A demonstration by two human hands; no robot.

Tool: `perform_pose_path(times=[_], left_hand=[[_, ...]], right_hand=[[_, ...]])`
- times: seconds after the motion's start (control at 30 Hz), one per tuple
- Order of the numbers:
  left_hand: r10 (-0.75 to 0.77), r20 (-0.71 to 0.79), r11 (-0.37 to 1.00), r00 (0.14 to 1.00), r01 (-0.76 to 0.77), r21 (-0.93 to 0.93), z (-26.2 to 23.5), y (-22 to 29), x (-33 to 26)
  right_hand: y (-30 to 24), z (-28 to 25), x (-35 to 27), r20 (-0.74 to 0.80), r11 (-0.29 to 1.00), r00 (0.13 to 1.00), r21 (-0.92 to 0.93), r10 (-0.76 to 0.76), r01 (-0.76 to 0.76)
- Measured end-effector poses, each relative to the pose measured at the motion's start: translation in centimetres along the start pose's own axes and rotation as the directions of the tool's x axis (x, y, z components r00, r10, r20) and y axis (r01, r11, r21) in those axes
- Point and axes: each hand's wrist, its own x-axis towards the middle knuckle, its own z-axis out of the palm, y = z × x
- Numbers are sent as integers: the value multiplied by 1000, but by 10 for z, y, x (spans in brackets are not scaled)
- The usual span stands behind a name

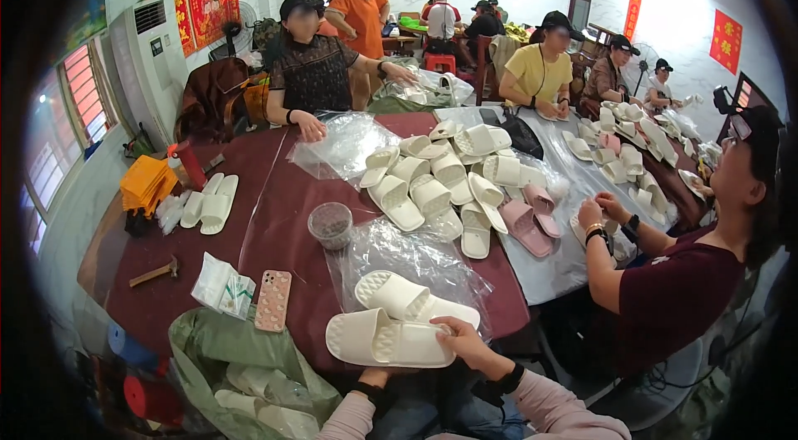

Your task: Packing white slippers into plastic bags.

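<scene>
My right hand [467, 347] grips the heel end of a white slipper [353, 339], thumb on top, near the table's front edge. Under the same slipper's near side is my left hand [376, 377]; its fingers are hidden, so their grip does not show. A second white slipper [399, 294] lies just behind the first, close against it. Clear plastic bags [399, 253] are spread on the table beyond the pair. Farther back rises a pile of white slippers [432, 191], with a pair of pink slippers [528, 228] at its right side.
Left of my hands are a phone [273, 300], a white packet [223, 284], a hammer [155, 272] and a clear round tub [331, 226]. A green sack [195, 340] with wrapped slippers hangs by the near edge. A co-worker [677, 282] sits close on the right; others work around.
</scene>
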Motion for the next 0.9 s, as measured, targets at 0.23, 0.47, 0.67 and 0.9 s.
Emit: perform_pose_path(times=[0.23,0.47,0.67,0.9], left_hand=[[-20,-7,999,1000,20,30,6,-6,-12],[-17,-2,998,1000,17,64,3,-1,-7],[-22,-15,993,1000,23,116,6,-1,-2],[-22,-32,985,999,27,172,7,-6,-6]], right_hand=[[-45,16,-20,-8,551,995,-833,-103,51],[-41,16,27,474,221,790,-784,-389,580],[-60,33,53,535,342,838,-772,-104,536],[-46,26,35,412,275,872,-834,-265,478]])
